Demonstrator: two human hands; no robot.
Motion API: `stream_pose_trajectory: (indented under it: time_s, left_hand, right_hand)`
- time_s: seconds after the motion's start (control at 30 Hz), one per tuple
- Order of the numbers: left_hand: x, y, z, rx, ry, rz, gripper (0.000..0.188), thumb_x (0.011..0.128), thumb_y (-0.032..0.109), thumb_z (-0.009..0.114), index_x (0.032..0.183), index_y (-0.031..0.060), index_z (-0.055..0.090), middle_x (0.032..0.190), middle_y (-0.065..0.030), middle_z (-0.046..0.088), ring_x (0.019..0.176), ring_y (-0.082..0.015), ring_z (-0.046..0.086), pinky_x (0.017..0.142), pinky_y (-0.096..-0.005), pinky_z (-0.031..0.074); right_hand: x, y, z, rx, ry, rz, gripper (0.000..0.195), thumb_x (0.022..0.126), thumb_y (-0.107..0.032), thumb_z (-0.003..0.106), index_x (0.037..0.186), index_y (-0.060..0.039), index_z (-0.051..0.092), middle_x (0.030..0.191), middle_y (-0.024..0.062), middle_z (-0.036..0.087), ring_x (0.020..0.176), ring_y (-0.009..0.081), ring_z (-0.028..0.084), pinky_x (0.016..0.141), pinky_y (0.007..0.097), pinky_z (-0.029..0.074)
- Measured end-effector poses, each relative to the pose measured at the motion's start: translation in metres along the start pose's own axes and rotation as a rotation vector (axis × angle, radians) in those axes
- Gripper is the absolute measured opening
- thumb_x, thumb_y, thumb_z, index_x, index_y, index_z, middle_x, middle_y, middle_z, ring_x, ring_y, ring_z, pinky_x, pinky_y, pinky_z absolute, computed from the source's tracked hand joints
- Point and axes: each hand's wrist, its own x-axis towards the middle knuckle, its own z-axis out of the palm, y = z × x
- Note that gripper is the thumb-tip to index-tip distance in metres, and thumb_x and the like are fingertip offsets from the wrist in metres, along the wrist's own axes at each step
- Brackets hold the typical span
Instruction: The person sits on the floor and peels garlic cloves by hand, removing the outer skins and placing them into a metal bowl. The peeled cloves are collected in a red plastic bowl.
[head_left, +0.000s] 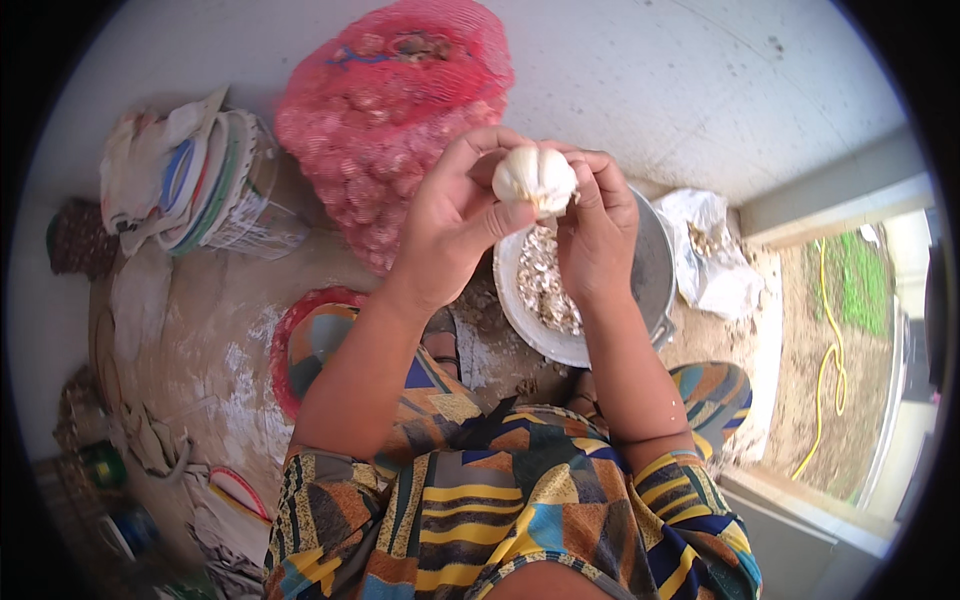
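A whole white garlic bulb is held up between both hands, at the upper middle of the head view. My left hand grips its left side, with the thumb along the underside. On the other side, my right hand touches the bulb with thumb and fingertips. Below the hands stands a round metal pot holding whitish pieces, perhaps garlic cloves or peelings; my right hand and forearm hide part of it. A large red mesh sack full of bulbs leans by the wall, behind my left hand.
Stacked buckets with cloths stand at the left, near a dark mesh bag. A white plastic bag with scraps lies right of the pot. A red rim shows beside my left knee. Outside at right, a yellow hose lies on bare ground.
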Motion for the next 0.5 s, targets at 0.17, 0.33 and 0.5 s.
stream_pose_trajectory:
  time_s: [0.17,0.33,0.5]
  left_hand:
    - [0.006,0.075,-0.032,-0.084,0.140,0.129,0.036,0.087,0.005,0.062,0.120,0.0040,0.049,0.119,-0.0219,0.062,0.099,-0.0304,0.067,0.069,-0.0367,0.059]
    - [-0.049,0.116,-0.115,0.279,0.424,0.055,0.023,0.087,0.008,0.059,0.110,0.0057,0.057,0.102,-0.0130,0.064,0.079,-0.0160,0.062,0.055,-0.0239,0.047]
    - [-0.172,0.055,-0.206,0.508,0.734,-0.411,0.013,0.083,0.007,0.058,0.096,0.0080,0.056,0.091,-0.0048,0.063,0.075,-0.0126,0.058,0.061,-0.0245,0.045]
  right_hand:
    - [0.044,0.002,-0.013,-0.407,-0.163,-0.209,0.017,0.101,-0.011,0.054,0.105,0.0020,0.063,0.111,0.0118,0.069,0.107,0.0191,0.063,0.097,0.0328,0.048]
    - [0.082,0.002,0.006,-0.543,-0.326,-0.141,0.020,0.102,-0.012,0.054,0.107,0.0043,0.063,0.108,0.0118,0.069,0.103,0.0189,0.065,0.096,0.0326,0.049]
    - [0.119,0.023,0.035,-0.767,-0.420,-0.287,0.020,0.101,-0.011,0.054,0.112,0.0025,0.065,0.108,0.0085,0.069,0.103,0.0169,0.064,0.096,0.0296,0.048]
